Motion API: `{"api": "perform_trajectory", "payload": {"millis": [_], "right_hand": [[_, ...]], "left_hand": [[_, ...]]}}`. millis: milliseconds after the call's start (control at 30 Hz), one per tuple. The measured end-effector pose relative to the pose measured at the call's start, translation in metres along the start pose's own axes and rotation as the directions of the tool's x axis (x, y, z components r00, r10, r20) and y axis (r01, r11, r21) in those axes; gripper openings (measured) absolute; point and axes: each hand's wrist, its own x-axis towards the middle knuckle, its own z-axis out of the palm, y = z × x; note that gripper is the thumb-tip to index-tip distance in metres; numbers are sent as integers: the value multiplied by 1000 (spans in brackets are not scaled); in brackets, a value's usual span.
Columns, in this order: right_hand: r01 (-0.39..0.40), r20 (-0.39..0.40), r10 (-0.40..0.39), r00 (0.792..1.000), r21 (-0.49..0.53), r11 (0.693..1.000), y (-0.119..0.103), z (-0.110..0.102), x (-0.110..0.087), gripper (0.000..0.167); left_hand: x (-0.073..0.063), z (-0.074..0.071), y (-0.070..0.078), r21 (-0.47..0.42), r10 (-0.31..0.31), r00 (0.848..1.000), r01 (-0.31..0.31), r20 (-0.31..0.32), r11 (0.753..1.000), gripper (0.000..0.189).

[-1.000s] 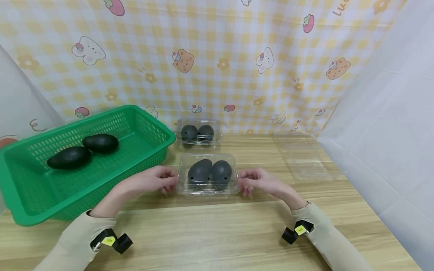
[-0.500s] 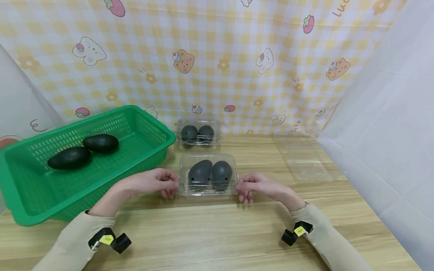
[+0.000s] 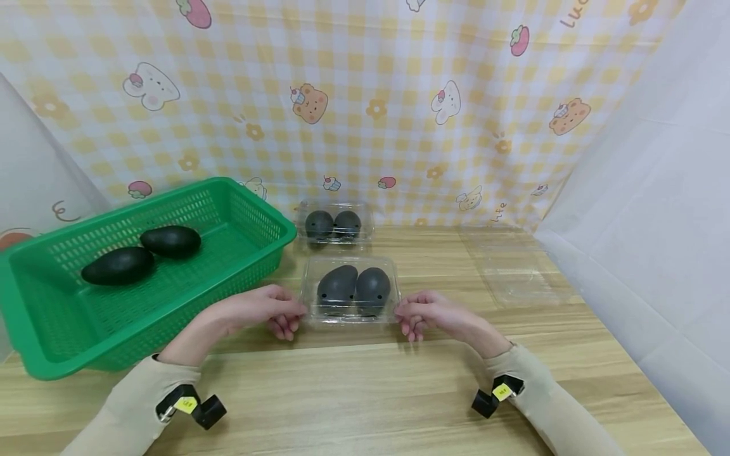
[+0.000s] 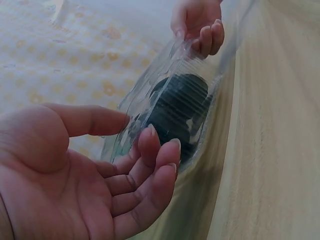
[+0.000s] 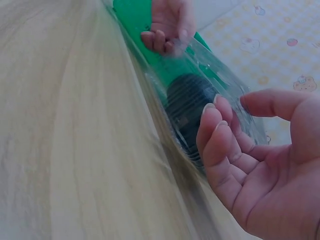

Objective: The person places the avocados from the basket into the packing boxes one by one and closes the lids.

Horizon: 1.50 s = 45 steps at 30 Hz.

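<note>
A clear plastic clamshell box (image 3: 349,313) sits mid-table with its lid down over two dark avocados (image 3: 373,288). At its front left corner my left hand (image 3: 272,310) pinches the rim with thumb and index finger. My right hand (image 3: 429,311) pinches the front right corner in the same way. In the left wrist view, the thumb lies against the lid edge while the other fingers curl beside the ribbed side wall. The right wrist view shows the right thumb (image 5: 272,102) at the lid's edge, with the fingers curled near the wall.
To the left stands a green plastic basket (image 3: 239,269) holding two dark avocados (image 3: 171,242). Behind the box is another clear clamshell (image 3: 365,235) with two avocados. Clear plastic packaging (image 3: 516,269) lies at the right rear, before a checked curtain (image 3: 365,126).
My left hand has shifted slightly right onto the front left corner. My right hand has slid a little left and nearer along the rim. The box has tipped or shifted very slightly.
</note>
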Motion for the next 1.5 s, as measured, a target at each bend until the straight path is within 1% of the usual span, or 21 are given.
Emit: {"api": "perform_trajectory", "payload": {"millis": [133, 267, 533, 700, 867, 1067, 1267, 1500], "right_hand": [[0, -27, 0, 1000, 16, 1000, 0, 3, 1, 33], [-3, -48, 4, 999, 24, 1000, 1, 5, 2, 32], [6, -72, -3, 997, 51, 999, 1, 5, 3, 25], [25, -86, -19, 996, 75, 997, 5, 3, 4, 21], [43, -116, -30, 993, 110, 993, 8, 5, 6, 16], [51, -150, -30, 988, 139, 989, 8, 7, 6, 15], [57, -155, -36, 987, 135, 989, 6, 9, 6, 13], [59, -145, -40, 989, 131, 990, 6, 8, 6, 15]], "left_hand": [[3, 2, -1, -59, -36, 999, 36, 1, 998, 25], [4, 2, -3, -86, -54, 999, 54, 0, 995, 25], [4, -1, -5, -111, -31, 999, 32, 11, 993, 27], [5, -2, -7, -119, -23, 1000, 21, -15, 993, 26], [6, -1, -6, -122, -35, 999, 30, -41, 992, 26], [6, 0, -5, -121, -37, 997, 29, -61, 992, 26], [6, 1, -5, -127, -43, 996, 33, -73, 991, 26], [5, 2, -5, -114, -32, 996, 22, -82, 993, 25]]}}
